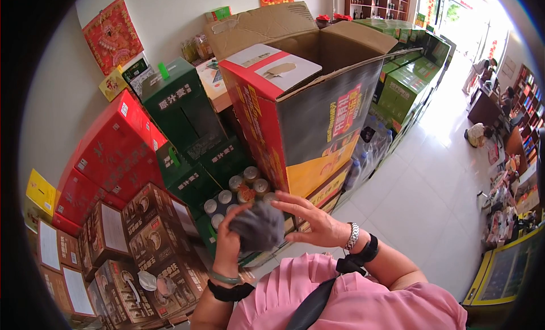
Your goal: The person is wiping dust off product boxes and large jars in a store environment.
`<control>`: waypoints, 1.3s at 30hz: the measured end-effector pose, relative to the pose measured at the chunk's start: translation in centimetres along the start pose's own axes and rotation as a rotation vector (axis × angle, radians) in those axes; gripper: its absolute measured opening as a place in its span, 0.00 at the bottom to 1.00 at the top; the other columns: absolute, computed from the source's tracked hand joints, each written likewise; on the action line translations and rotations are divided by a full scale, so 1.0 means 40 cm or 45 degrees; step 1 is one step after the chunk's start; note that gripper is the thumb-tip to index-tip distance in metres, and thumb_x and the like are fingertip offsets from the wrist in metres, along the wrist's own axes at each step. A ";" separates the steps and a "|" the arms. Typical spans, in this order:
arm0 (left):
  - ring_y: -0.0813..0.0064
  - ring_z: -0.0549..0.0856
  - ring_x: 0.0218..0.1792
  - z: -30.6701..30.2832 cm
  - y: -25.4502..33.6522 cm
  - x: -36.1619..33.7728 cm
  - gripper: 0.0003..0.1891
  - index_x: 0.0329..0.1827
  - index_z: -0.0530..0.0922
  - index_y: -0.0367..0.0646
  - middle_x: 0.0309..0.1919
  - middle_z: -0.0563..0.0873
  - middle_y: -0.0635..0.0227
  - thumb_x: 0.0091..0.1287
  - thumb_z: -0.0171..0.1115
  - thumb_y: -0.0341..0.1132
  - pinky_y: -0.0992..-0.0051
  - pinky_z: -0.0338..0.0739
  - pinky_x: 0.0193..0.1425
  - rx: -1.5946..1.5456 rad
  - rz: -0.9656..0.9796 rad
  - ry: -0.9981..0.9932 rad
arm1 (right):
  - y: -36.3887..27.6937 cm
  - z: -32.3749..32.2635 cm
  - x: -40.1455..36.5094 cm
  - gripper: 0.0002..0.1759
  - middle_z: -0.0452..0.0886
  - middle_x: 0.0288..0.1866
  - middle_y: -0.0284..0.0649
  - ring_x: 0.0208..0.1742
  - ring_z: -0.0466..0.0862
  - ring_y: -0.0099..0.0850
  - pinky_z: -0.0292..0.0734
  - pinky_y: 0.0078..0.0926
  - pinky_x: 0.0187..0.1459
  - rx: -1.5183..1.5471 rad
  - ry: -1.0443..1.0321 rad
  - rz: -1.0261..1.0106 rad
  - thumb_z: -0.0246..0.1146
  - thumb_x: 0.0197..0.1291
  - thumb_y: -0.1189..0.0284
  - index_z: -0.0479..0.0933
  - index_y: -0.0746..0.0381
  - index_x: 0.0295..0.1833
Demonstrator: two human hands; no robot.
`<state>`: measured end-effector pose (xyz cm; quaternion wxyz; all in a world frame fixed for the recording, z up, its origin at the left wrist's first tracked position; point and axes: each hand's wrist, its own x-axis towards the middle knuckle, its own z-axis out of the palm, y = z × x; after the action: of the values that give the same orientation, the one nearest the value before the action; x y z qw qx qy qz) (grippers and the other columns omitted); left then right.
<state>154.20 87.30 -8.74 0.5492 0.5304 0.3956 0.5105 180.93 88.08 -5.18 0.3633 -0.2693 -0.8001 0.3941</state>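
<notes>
A crumpled dark grey cloth (259, 226) is in front of my chest. My left hand (229, 239) is wrapped round its left side, the fingers partly behind it. At its right side my right hand (309, 219) has its fingers spread, the fingertips near or touching the cloth's edge. Just beyond the hands stand several silver-topped cans (234, 183). Behind them rises a tall open carton (326, 120), black, red and yellow, with its flaps folded out.
Red boxes (116, 151), green boxes (179, 103) and brown cartons (153, 233) are stacked at the left. Wrapped bottles (369, 154) and green cartons (403, 86) stand right of the tall carton. Several people are at the far right, past the tiled floor (420, 188).
</notes>
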 end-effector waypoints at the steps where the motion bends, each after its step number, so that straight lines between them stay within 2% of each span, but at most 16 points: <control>1: 0.69 0.81 0.63 0.066 0.072 0.012 0.24 0.69 0.75 0.42 0.65 0.80 0.66 0.71 0.49 0.23 0.69 0.72 0.71 -0.245 -0.019 0.046 | -0.025 0.001 0.011 0.42 0.53 0.84 0.52 0.80 0.61 0.51 0.62 0.46 0.76 -0.083 0.073 -0.129 0.72 0.61 0.65 0.63 0.50 0.79; 4: 0.68 0.74 0.70 0.178 0.106 0.037 0.27 0.79 0.60 0.43 0.72 0.71 0.64 0.78 0.50 0.33 0.67 0.68 0.76 -0.669 -0.112 -0.057 | -0.056 -0.004 0.038 0.49 0.42 0.86 0.53 0.82 0.52 0.57 0.56 0.52 0.78 -0.322 0.076 -0.178 0.76 0.56 0.63 0.60 0.47 0.81; 6: 0.69 0.66 0.76 0.227 0.085 0.028 0.32 0.84 0.51 0.45 0.77 0.63 0.65 0.81 0.50 0.42 0.67 0.64 0.78 -0.686 -0.111 -0.289 | -0.047 -0.014 0.041 0.51 0.49 0.84 0.54 0.80 0.56 0.59 0.60 0.52 0.77 -0.421 0.301 -0.277 0.79 0.46 0.67 0.66 0.47 0.78; 8: 0.69 0.64 0.77 0.246 0.100 0.032 0.35 0.84 0.49 0.45 0.78 0.62 0.65 0.79 0.54 0.35 0.67 0.62 0.79 -0.769 -0.132 -0.396 | -0.023 -0.042 0.012 0.49 0.56 0.82 0.53 0.78 0.61 0.58 0.66 0.50 0.73 -0.590 0.398 -0.400 0.79 0.42 0.71 0.71 0.49 0.74; 12: 0.66 0.69 0.75 0.250 0.152 0.027 0.41 0.84 0.49 0.44 0.76 0.66 0.61 0.71 0.59 0.24 0.66 0.62 0.79 -0.259 -0.061 -0.649 | -0.007 -0.080 -0.034 0.39 0.70 0.75 0.49 0.72 0.72 0.53 0.69 0.43 0.71 -0.395 0.743 -0.233 0.72 0.42 0.83 0.78 0.56 0.66; 14: 0.64 0.72 0.73 0.244 0.188 0.030 0.43 0.84 0.49 0.44 0.75 0.69 0.59 0.68 0.60 0.20 0.65 0.62 0.78 -0.152 -0.111 -0.664 | 0.013 -0.135 -0.039 0.31 0.79 0.65 0.49 0.69 0.77 0.46 0.70 0.38 0.70 -0.403 1.150 -0.158 0.69 0.45 0.85 0.79 0.63 0.60; 16: 0.64 0.80 0.67 0.210 0.149 0.033 0.37 0.81 0.58 0.42 0.71 0.75 0.56 0.69 0.60 0.21 0.66 0.67 0.74 -0.129 -0.006 -0.564 | 0.031 -0.222 -0.023 0.26 0.79 0.63 0.48 0.66 0.78 0.40 0.69 0.34 0.68 -0.425 1.518 -0.161 0.70 0.57 0.82 0.76 0.66 0.63; 18: 0.65 0.81 0.65 0.181 0.134 0.029 0.33 0.79 0.63 0.40 0.69 0.77 0.57 0.69 0.60 0.21 0.68 0.70 0.73 -0.122 -0.038 -0.457 | 0.012 -0.325 0.010 0.25 0.78 0.66 0.48 0.67 0.77 0.41 0.68 0.32 0.69 -0.250 1.658 -0.214 0.68 0.63 0.77 0.73 0.65 0.66; 19: 0.66 0.84 0.60 0.176 0.127 0.024 0.29 0.75 0.68 0.40 0.66 0.80 0.57 0.70 0.60 0.23 0.70 0.73 0.68 -0.087 0.009 -0.390 | -0.002 -0.366 0.031 0.26 0.75 0.69 0.51 0.72 0.74 0.43 0.66 0.34 0.72 -0.428 1.723 -0.187 0.67 0.64 0.76 0.73 0.65 0.68; 23: 0.69 0.86 0.54 0.146 0.087 -0.007 0.27 0.74 0.69 0.40 0.63 0.82 0.58 0.71 0.60 0.25 0.72 0.75 0.62 -0.048 -0.065 -0.224 | 0.065 -0.472 0.153 0.27 0.70 0.74 0.54 0.76 0.69 0.49 0.63 0.39 0.74 -0.650 1.643 -0.259 0.66 0.64 0.76 0.74 0.61 0.69; 26: 0.71 0.86 0.52 0.134 0.072 -0.015 0.27 0.74 0.69 0.39 0.61 0.82 0.58 0.71 0.59 0.26 0.73 0.75 0.60 -0.036 -0.086 -0.128 | 0.052 -0.350 0.229 0.28 0.70 0.74 0.53 0.74 0.69 0.52 0.64 0.42 0.74 -0.831 1.657 -0.260 0.67 0.60 0.77 0.75 0.61 0.67; 28: 0.71 0.86 0.51 0.126 0.068 -0.018 0.26 0.73 0.70 0.39 0.61 0.82 0.58 0.71 0.59 0.26 0.73 0.75 0.60 -0.040 -0.110 -0.069 | -0.007 -0.233 0.224 0.32 0.71 0.73 0.51 0.73 0.70 0.51 0.66 0.47 0.73 -0.909 1.403 -0.421 0.69 0.47 0.80 0.79 0.55 0.63; 30: 0.71 0.86 0.51 0.118 0.054 -0.017 0.25 0.72 0.70 0.38 0.60 0.82 0.57 0.71 0.60 0.26 0.74 0.75 0.60 -0.050 -0.113 -0.037 | -0.028 -0.166 0.220 0.33 0.71 0.72 0.48 0.73 0.71 0.49 0.68 0.47 0.72 -0.944 0.997 -0.682 0.68 0.42 0.79 0.81 0.52 0.60; 33: 0.71 0.86 0.50 0.109 0.044 -0.023 0.25 0.72 0.71 0.38 0.60 0.83 0.56 0.71 0.61 0.27 0.74 0.76 0.59 -0.041 -0.128 -0.015 | -0.004 -0.178 0.216 0.31 0.72 0.72 0.46 0.72 0.71 0.47 0.69 0.48 0.72 -1.089 0.819 -0.897 0.68 0.42 0.78 0.83 0.51 0.58; 36: 0.71 0.86 0.50 0.107 0.036 -0.028 0.25 0.71 0.71 0.37 0.59 0.83 0.56 0.71 0.61 0.27 0.74 0.77 0.58 -0.026 -0.121 0.013 | 0.058 -0.311 0.214 0.30 0.73 0.71 0.48 0.72 0.72 0.51 0.67 0.49 0.72 -1.068 1.164 -0.743 0.72 0.40 0.79 0.83 0.54 0.56; 39: 0.72 0.86 0.49 0.099 0.025 -0.035 0.24 0.70 0.72 0.38 0.58 0.84 0.57 0.71 0.61 0.28 0.74 0.78 0.57 -0.035 -0.141 0.047 | 0.141 -0.468 0.206 0.29 0.71 0.73 0.53 0.74 0.70 0.53 0.65 0.43 0.74 -0.882 1.700 -0.404 0.65 0.54 0.82 0.76 0.63 0.65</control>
<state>157.69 85.15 -7.39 0.5765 0.4905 0.4275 0.4943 191.73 105.21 1.16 0.7164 -0.4307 -0.5178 -0.1821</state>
